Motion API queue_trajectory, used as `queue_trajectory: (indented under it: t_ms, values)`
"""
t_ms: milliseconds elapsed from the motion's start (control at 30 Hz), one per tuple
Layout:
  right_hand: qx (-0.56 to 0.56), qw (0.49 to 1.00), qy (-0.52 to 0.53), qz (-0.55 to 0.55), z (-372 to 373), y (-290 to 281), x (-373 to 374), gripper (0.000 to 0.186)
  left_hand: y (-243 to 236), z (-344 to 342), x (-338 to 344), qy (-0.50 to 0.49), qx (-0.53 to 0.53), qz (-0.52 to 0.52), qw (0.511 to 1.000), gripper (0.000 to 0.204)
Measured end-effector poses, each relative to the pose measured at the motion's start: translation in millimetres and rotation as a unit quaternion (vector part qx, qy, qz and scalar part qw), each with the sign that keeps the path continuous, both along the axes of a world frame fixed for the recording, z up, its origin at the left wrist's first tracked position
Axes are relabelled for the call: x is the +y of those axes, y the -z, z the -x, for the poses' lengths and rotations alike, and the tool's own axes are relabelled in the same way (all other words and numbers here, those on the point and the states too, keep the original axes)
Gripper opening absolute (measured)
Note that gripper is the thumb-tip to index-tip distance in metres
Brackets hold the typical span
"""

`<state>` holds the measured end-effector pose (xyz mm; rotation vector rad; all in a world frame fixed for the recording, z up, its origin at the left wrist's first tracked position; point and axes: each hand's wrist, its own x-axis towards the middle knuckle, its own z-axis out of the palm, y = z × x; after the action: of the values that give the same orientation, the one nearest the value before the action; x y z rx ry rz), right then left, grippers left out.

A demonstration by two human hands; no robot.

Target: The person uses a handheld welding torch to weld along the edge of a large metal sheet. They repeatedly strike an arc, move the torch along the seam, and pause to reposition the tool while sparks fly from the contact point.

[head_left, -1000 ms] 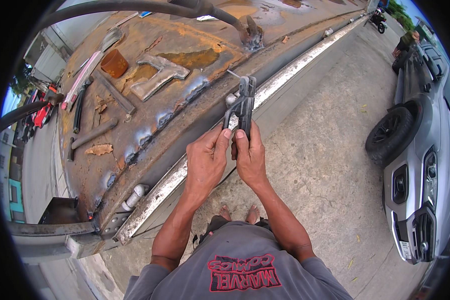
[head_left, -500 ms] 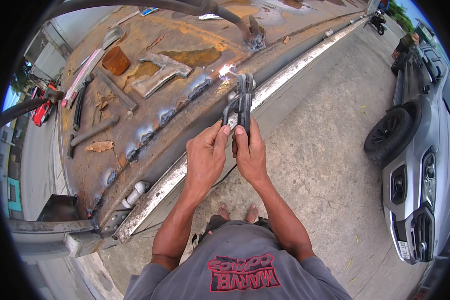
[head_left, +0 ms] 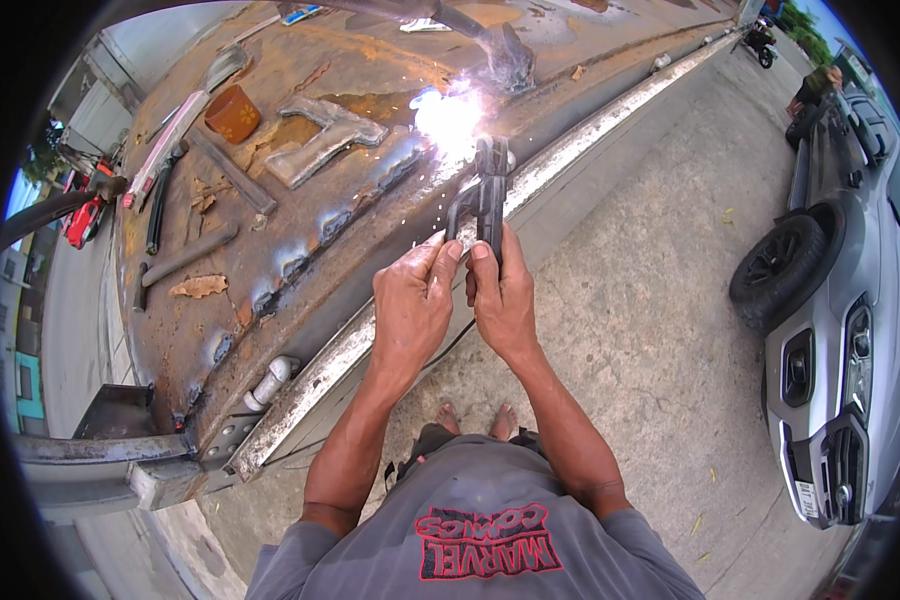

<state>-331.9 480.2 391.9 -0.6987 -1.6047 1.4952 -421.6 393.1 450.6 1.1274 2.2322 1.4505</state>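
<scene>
Both of my hands are closed on a black welding electrode holder [head_left: 490,205], its jaws pointing away from me. My left hand [head_left: 412,305] grips the lever side, and my right hand [head_left: 502,300] wraps the handle; the two thumbs lie side by side. Beyond the jaws a bright white arc [head_left: 450,118] burns with sparks, and the glare hides the electrode's tip. Under it lies a rusty steel plate [head_left: 300,225]. A lumpy, bluish-edged weld bead [head_left: 295,265] runs from the arc down to the near left along the plate's seam.
On the plate lie a T-shaped metal piece [head_left: 325,140], an orange-brown pot [head_left: 232,113], a hammer [head_left: 192,255] and a flat bar [head_left: 232,175]. Dark curved bars cross above and at left. A silver pickup [head_left: 840,330] stands at right on concrete; a person [head_left: 818,85] is behind it.
The small glow at the electrode's tip has flared into a large arc with flying sparks and smoke. My hands and the holder have hardly moved.
</scene>
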Motion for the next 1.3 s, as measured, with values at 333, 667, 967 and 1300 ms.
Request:
queue_trajectory:
  t_ms: [333, 667, 967, 1300]
  values:
    - [0.01, 1.0, 0.001, -0.002, 2.3, -1.6, 0.1, 0.038, -0.1, 0.4, 0.6, 0.005, -0.005, -0.007, 1.0, 0.04]
    - [-0.035, 0.999, 0.0, -0.013, -0.8, -1.7, 2.3, 0.046, 9.8, 2.2, 3.5, -0.01, 0.025, -0.048, 0.998, 0.037]
    - [-0.043, 0.999, 0.007, -0.015, -1.9, -2.9, 1.0, 0.046, 4.6, 2.8, -0.6, 0.0, -0.018, 0.011, 1.0, 0.041]
    - [-0.015, 0.999, 0.013, -0.039, 1.7, 2.6, 1.1, 0.046, 5.8, 0.2, -0.7, -0.012, -0.002, -0.025, 1.0, 0.037]
